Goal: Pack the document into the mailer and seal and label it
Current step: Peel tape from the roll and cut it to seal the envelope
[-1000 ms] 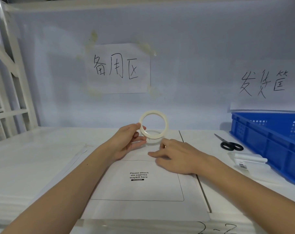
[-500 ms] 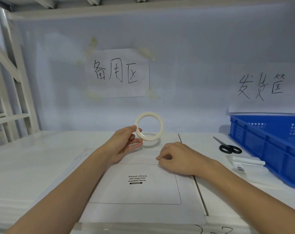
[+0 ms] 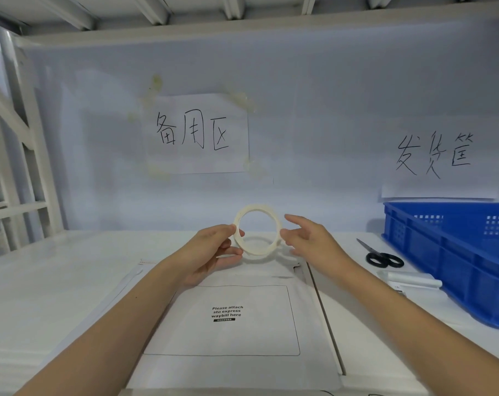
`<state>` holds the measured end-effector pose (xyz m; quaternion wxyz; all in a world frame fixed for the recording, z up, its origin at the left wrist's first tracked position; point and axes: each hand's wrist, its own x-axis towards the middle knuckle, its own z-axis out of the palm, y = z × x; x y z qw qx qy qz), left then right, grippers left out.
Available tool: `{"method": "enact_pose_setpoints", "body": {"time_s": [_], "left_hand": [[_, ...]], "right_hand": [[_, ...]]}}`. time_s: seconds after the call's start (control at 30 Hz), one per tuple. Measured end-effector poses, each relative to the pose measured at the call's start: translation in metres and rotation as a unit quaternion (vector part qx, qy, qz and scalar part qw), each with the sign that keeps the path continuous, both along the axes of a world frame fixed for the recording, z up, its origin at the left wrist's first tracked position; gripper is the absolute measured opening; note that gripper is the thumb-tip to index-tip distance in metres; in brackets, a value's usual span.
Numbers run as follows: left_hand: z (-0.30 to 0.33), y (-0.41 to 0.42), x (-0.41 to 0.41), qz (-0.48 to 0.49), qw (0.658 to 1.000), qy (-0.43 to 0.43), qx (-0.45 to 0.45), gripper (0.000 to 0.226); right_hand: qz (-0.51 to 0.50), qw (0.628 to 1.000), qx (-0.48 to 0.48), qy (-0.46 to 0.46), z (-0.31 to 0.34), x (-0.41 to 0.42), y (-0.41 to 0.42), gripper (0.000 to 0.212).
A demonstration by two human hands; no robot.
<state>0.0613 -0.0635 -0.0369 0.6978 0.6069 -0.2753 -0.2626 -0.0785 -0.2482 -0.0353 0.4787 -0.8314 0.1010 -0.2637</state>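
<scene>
A white mailer (image 3: 242,335) lies flat on the table in front of me, with a printed waybill box facing up. My left hand (image 3: 211,252) pinches the left rim of a thin cream tape roll (image 3: 258,232) and holds it upright above the mailer's far end. My right hand (image 3: 311,238) is raised beside the roll's right edge, fingers spread and relaxed, thumb tip at or near the rim. The document is not visible.
Black-handled scissors (image 3: 381,257) lie to the right. A white rolled label strip (image 3: 411,281) rests near the blue crate (image 3: 454,252) at the right edge. Two handwritten paper signs hang on the back wall. A white rack frame (image 3: 14,167) stands at the left.
My right hand has lifted off the mailer and risen to the right side of the tape roll. The left hand has raised the roll slightly.
</scene>
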Motion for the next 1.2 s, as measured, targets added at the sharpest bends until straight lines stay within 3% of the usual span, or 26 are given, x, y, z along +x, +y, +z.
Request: {"method": "enact_pose_setpoints", "body": {"time_s": [0.07,0.2,0.4,0.5,0.57,0.67,0.77,0.83,0.93,1.0,1.1,1.2], "left_hand": [[0.001,-0.001,-0.003,-0.010,1.000,-0.006,0.002,0.026],[0.002,-0.004,-0.010,-0.025,0.999,-0.038,0.021,0.031],[0.018,-0.001,-0.015,0.059,0.960,-0.236,0.137,0.033],[0.027,0.016,-0.005,0.037,0.909,-0.320,0.265,0.023],[0.024,0.032,0.005,0.022,0.854,-0.397,0.335,0.018],[0.007,0.059,0.008,-0.002,0.776,-0.472,0.418,0.039],[-0.015,0.071,0.001,-0.048,0.743,-0.485,0.458,0.054],[-0.023,0.068,-0.003,-0.051,0.720,-0.497,0.482,0.055],[-0.024,0.059,-0.008,-0.043,0.700,-0.498,0.510,0.055],[-0.025,0.057,-0.009,-0.041,0.696,-0.496,0.518,0.054],[-0.025,0.060,-0.008,-0.040,0.707,-0.490,0.509,0.053],[-0.025,0.069,-0.005,-0.038,0.705,-0.495,0.507,0.052]], "right_hand": [[-0.006,1.000,0.021,0.012,0.000,0.001,0.001,0.054],[-0.011,0.997,0.080,0.016,0.006,0.000,0.003,0.023],[-0.163,0.981,0.096,0.035,0.005,0.000,-0.034,0.018],[-0.236,0.969,-0.004,0.079,0.000,-0.003,-0.046,0.021],[-0.261,0.959,-0.070,0.088,-0.005,-0.005,-0.047,0.022],[-0.287,0.929,-0.200,0.121,-0.014,-0.004,-0.045,0.030],[-0.297,0.892,-0.300,0.160,-0.009,-0.004,-0.030,0.031],[-0.241,0.903,-0.335,0.117,-0.003,-0.004,-0.013,0.039],[-0.030,0.929,-0.366,0.048,-0.003,-0.003,0.022,0.044],[0.082,0.930,-0.345,0.097,-0.012,0.000,0.037,0.047],[0.117,0.911,-0.347,0.187,-0.024,0.003,0.035,0.059],[0.109,0.909,-0.355,0.191,-0.025,0.002,0.030,0.062]]}}
